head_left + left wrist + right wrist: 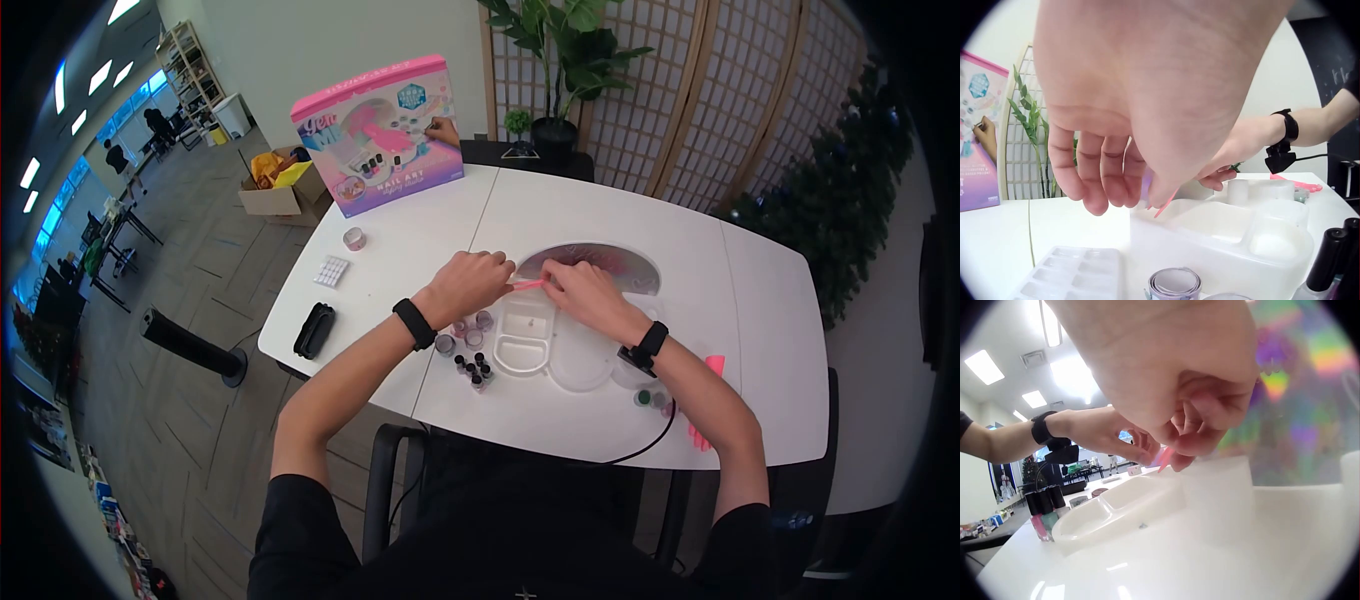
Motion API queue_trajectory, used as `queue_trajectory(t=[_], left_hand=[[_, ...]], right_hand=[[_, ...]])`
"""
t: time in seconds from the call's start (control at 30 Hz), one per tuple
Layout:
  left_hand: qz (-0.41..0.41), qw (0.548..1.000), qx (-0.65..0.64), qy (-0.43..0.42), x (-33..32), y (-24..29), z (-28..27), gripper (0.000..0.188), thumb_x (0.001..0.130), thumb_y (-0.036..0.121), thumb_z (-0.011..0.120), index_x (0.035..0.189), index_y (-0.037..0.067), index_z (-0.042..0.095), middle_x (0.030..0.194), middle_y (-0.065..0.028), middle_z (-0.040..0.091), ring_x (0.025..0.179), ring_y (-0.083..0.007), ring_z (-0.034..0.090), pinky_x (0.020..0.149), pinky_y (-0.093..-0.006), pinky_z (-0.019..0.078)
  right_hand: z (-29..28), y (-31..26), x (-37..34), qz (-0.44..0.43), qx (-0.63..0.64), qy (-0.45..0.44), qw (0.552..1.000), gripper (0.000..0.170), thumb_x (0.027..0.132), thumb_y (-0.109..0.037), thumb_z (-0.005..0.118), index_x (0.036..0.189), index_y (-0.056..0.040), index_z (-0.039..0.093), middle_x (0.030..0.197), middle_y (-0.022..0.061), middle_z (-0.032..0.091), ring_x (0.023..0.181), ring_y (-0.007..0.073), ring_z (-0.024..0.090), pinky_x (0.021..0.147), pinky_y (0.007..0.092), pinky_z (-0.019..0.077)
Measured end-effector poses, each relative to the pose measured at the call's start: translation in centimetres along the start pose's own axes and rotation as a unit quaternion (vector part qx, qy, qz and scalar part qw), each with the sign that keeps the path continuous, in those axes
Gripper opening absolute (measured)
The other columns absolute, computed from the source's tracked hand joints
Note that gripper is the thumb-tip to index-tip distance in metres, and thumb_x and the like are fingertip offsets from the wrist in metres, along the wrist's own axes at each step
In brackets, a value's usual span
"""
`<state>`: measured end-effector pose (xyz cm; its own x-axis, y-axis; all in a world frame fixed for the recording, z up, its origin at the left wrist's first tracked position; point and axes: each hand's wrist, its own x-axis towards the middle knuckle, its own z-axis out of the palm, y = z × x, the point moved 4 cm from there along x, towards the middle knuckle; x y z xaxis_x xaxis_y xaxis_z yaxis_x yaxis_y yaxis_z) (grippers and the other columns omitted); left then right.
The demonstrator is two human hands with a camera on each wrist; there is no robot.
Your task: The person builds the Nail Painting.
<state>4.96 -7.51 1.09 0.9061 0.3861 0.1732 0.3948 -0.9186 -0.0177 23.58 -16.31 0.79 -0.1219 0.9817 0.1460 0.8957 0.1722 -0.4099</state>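
My left hand [470, 282] and right hand [588, 297] meet over the back of a white compartmented tray [497, 350]. Between them, the fingertips of both pinch a thin, narrow pink piece [527, 285]; in the right wrist view the pink piece [1165, 459] spans the short gap from one hand to the other. My curled fingers hide its ends. Behind the hands rises a shiny, rainbow-reflecting half-round panel [640, 272] at the tray's back. In the left wrist view the tray's side wall [1210, 256] lies just below my left hand [1141, 100].
Left of the tray stand several small nail polish bottles [478, 372] and small round jars [445, 344]. A pink hand-shaped piece [700, 436] lies at the right. Farther left are a black case [315, 330], a white pod tray [331, 271] and a nail art box [385, 135].
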Motion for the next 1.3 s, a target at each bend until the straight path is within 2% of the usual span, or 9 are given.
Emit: queue_trajectory(t=[0.13, 0.23, 0.37, 0.43, 0.63, 0.87, 0.97, 1.17, 1.3], left_hand=[[-0.094, 0.992, -0.05, -0.069, 0.6, -0.9, 0.5, 0.039, 0.099, 0.041, 0.076, 0.107, 0.003, 0.07, 0.107, -0.0151, 0.075, 0.099, -0.0359, 0.076, 0.082, -0.0479, 0.0598], [-0.156, 0.972, -0.139, -0.105, 1.0, -2.2, 2.1, 0.05, 0.096, 0.047, 0.078, 0.115, 0.003, 0.067, 0.113, -0.0187, 0.077, 0.107, -0.0383, 0.075, 0.088, -0.0493, 0.0585], [-0.175, 0.959, -0.183, -0.126, 2.1, -3.1, 4.0, 0.061, 0.091, 0.051, 0.081, 0.125, 0.002, 0.065, 0.117, -0.0228, 0.076, 0.112, -0.0403, 0.074, 0.094, -0.0497, 0.0576], [-0.183, 0.951, -0.197, -0.149, 2.7, -3.3, 4.8, 0.067, 0.088, 0.05, 0.082, 0.13, 0.001, 0.065, 0.121, -0.0235, 0.076, 0.113, -0.0408, 0.074, 0.097, -0.0499, 0.0577], [-0.193, 0.928, -0.23, -0.219, 4.4, -4.1, 7.8, 0.07, 0.086, 0.054, 0.084, 0.127, 0.0, 0.068, 0.121, -0.0271, 0.076, 0.116, -0.0407, 0.074, 0.098, -0.0487, 0.0582], [-0.198, 0.935, -0.205, -0.213, 4.6, -4.4, 9.3, 0.064, 0.085, 0.053, 0.085, 0.125, 0.005, 0.073, 0.123, -0.0215, 0.077, 0.116, -0.0403, 0.074, 0.099, -0.0488, 0.0587], [-0.204, 0.934, -0.202, -0.212, 4.3, -4.3, 9.3, 0.062, 0.085, 0.053, 0.085, 0.126, 0.008, 0.074, 0.125, -0.0198, 0.077, 0.118, -0.0393, 0.074, 0.099, -0.049, 0.0586], [-0.22, 0.928, -0.202, -0.222, 4.6, -4.0, 8.9, 0.064, 0.085, 0.053, 0.085, 0.129, 0.008, 0.073, 0.127, -0.0193, 0.077, 0.12, -0.0388, 0.074, 0.1, -0.0489, 0.0583], [-0.216, 0.927, -0.212, -0.222, 4.6, -4.1, 9.2, 0.066, 0.083, 0.052, 0.086, 0.13, 0.007, 0.072, 0.127, -0.0194, 0.077, 0.12, -0.0383, 0.074, 0.1, -0.0486, 0.0584]], right_hand=[[0.5, -0.2, 0.1, -0.034, -0.095, 0.01, 0.995, 0.019, 0.105, -0.021, 0.062, 0.113, -0.0047, 0.068, 0.083, 0.0207, 0.076, 0.08, 0.0427, 0.076, 0.069, 0.0549, 0.0595], [0.7, -0.7, 0.3, -0.052, -0.137, 0.008, 0.989, 0.018, 0.103, -0.017, 0.062, 0.111, -0.0027, 0.068, 0.08, 0.0224, 0.075, 0.077, 0.0425, 0.076, 0.066, 0.0535, 0.0599], [1.2, -0.7, 0.4, -0.066, -0.145, 0.013, 0.987, 0.017, 0.101, -0.014, 0.062, 0.109, -0.0009, 0.068, 0.078, 0.0228, 0.074, 0.076, 0.0424, 0.076, 0.066, 0.0528, 0.0603], [1.9, -0.3, 0.7, -0.059, -0.149, 0.015, 0.987, 0.017, 0.103, -0.019, 0.063, 0.107, -0.003, 0.067, 0.078, 0.021, 0.073, 0.075, 0.0425, 0.075, 0.065, 0.0535, 0.0588], [2.4, 0.0, 0.9, -0.084, -0.158, 0.03, 0.983, 0.017, 0.102, -0.018, 0.065, 0.104, -0.0015, 0.066, 0.077, 0.0206, 0.073, 0.074, 0.0431, 0.073, 0.065, 0.0533, 0.0582], [2.6, -0.4, 0.6, -0.082, -0.184, 0.03, 0.979, 0.015, 0.096, -0.013, 0.066, 0.101, 0.0012, 0.064, 0.076, 0.0207, 0.073, 0.072, 0.0411, 0.074, 0.063, 0.0523, 0.0583], [2.1, -0.4, 0.0, -0.078, -0.217, 0.013, 0.973, 0.016, 0.094, -0.007, 0.065, 0.108, 0.0014, 0.066, 0.079, 0.0206, 0.075, 0.073, 0.0388, 0.077, 0.063, 0.0478, 0.0613], [0.6, -0.8, -0.9, -0.066, -0.132, -0.042, 0.988, 0.015, 0.094, -0.01, 0.064, 0.102, -0.001, 0.074, 0.085, 0.0236, 0.076, 0.079, 0.0429, 0.077, 0.071, 0.0531, 0.0615], [1.1, -0.7, -0.7, -0.056, -0.123, -0.053, 0.989, 0.018, 0.093, -0.009, 0.063, 0.1, -0.0029, 0.078, 0.087, 0.0247, 0.076, 0.082, 0.0451, 0.076, 0.075, 0.0555, 0.0607]])
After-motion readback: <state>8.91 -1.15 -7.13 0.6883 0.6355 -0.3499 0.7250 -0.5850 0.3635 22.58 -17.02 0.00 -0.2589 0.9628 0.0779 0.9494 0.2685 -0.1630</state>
